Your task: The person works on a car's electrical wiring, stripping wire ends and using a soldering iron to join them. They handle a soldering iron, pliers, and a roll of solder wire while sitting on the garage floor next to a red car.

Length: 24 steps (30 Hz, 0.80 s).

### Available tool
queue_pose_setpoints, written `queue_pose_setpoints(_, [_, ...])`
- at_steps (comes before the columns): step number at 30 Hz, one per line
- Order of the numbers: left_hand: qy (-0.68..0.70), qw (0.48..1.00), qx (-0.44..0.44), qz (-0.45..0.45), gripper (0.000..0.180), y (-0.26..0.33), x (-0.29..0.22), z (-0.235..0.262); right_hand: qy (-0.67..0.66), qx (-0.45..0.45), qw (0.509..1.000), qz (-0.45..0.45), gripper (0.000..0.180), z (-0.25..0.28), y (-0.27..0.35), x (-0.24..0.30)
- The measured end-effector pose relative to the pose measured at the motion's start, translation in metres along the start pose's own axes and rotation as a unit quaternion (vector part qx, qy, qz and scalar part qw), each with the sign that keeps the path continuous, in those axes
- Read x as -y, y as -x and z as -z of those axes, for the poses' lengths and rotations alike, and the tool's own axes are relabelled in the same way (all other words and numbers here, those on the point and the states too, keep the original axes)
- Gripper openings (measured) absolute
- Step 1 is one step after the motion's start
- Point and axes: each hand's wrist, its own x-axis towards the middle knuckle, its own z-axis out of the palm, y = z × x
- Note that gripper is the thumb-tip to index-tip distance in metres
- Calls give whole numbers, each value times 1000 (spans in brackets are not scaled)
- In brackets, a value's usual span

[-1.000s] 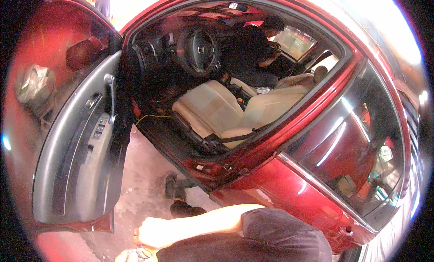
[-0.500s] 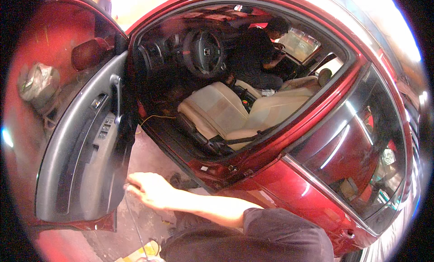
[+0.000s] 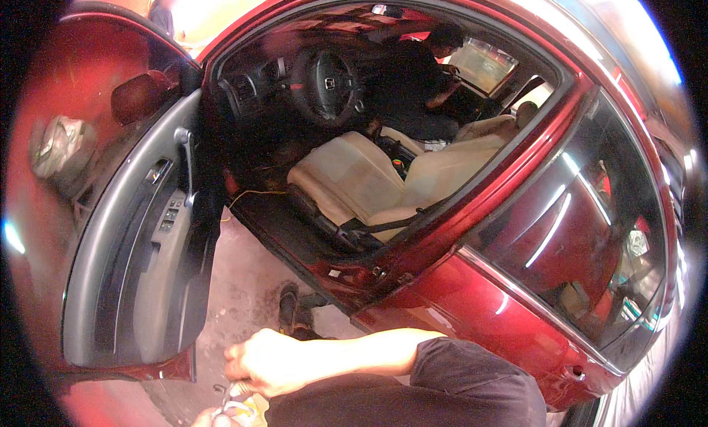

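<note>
My right hand (image 3: 265, 362) reaches in from the right, its fingers curled in and closed low over the floor. What it grips is hidden behind the fingers. Just below, at the bottom edge, my left hand (image 3: 214, 418) is partly in view, with its fingers pinched together. A small white-and-yellow thing (image 3: 247, 411) shows beside these fingers, washed out by light. Between the hands a short dark curl (image 3: 220, 390) sticks up, too small to name. Both hands are outside the red car, near the lower end of its open front door (image 3: 140, 279).
The beige driver's seat (image 3: 346, 172) and steering wheel (image 3: 328, 88) lie inside the door opening. A person in dark clothes (image 3: 409, 80) is on the car's far side. A yellow wire (image 3: 254, 192) crosses the sill. A shoe (image 3: 288, 306) rests on the concrete floor (image 3: 243, 279).
My right hand has come down from beside the door panel to just above my left hand. The thin grey cord that stretched between them no longer shows. The view has shifted slightly.
</note>
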Motion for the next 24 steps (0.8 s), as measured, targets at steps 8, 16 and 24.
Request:
queue_pose_setpoints(8, [123,974,188,-9,17,-47,142,-19,-50,-299,945,-126,26,69,4,-35])
queue_pose_setpoints(16, [-37,993,-112,26,31,-16,91,-13,91,-164,959,-214,29,8,16,-90])
queue_pose_setpoints(24, [-193,965,-155,-82,29,1,59,-13,29,54,974,-218,72,-39,6,-66])
